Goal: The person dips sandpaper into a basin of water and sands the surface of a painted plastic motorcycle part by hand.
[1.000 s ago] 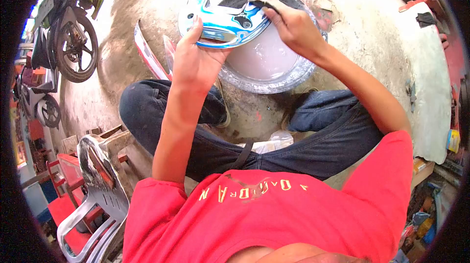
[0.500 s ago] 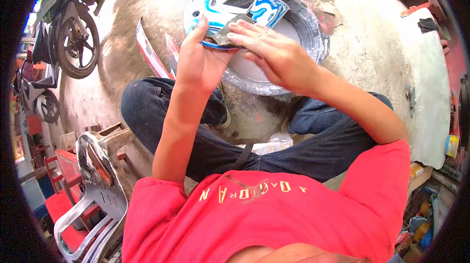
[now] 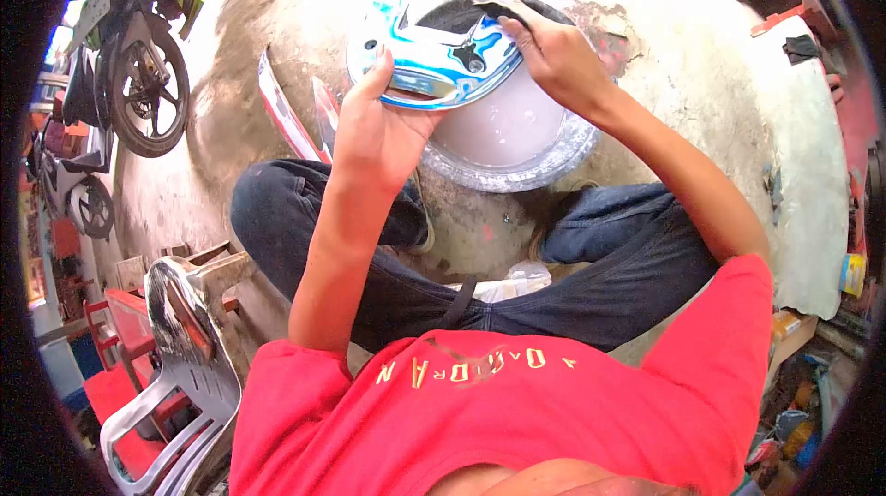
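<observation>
Blu/wht panel [image 3: 426,57], shiny swirls, prob. plastic

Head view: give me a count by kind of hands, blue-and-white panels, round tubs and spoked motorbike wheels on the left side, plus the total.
Hands: 2 (left hand, right hand)
Blue-and-white panel: 1
Round tub: 1
Spoked wheels: 2 (nearer wheel, farther wheel)
Total: 6

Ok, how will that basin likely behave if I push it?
The basin probably feels heavy, given the cloudy water inside. That water may slosh if shoved quickly. Its broad, round shape suggests it would resist tipping.
</observation>
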### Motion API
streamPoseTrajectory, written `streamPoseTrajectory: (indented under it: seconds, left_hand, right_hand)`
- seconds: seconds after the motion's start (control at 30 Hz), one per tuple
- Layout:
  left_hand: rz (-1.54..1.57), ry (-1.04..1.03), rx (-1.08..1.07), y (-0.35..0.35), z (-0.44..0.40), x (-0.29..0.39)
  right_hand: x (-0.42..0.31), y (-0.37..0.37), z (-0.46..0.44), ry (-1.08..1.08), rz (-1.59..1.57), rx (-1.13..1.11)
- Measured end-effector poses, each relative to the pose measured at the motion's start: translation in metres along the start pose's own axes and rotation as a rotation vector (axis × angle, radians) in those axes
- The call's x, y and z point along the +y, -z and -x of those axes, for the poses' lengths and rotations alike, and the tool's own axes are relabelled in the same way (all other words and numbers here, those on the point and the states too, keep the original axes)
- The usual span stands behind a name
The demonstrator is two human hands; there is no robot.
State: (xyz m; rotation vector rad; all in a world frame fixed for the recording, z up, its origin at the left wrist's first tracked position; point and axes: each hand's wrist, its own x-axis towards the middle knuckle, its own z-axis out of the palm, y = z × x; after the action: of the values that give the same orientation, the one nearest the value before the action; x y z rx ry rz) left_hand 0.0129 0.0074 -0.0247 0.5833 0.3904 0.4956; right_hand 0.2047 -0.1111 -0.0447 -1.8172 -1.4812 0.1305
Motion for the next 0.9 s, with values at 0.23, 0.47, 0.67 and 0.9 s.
streamPoseTrajectory:
  seconds: [0.23,0.47,0.67,0.9]
  left_hand:
    - [0.047,0.044,-0.110,0.017,-0.006,0.001]
    - [0.021,0.011,-0.034,0.009,-0.003,0.003]
    - [-0.015,-0.016,-0.060,0.004,0.001,0.002]
    - [0.129,0.041,-0.231,0.026,-0.008,0.001]
  right_hand:
    - [-0.032,-0.014,0.019,0.464,0.006,0.051]
    - [-0.043,-0.015,0.025,0.342,-0.011,0.039]
    - [0.007,0.003,-0.001,-0.111,0.007,-0.020]
    - [-0.049,-0.016,0.029,0.366,-0.025,-0.013]
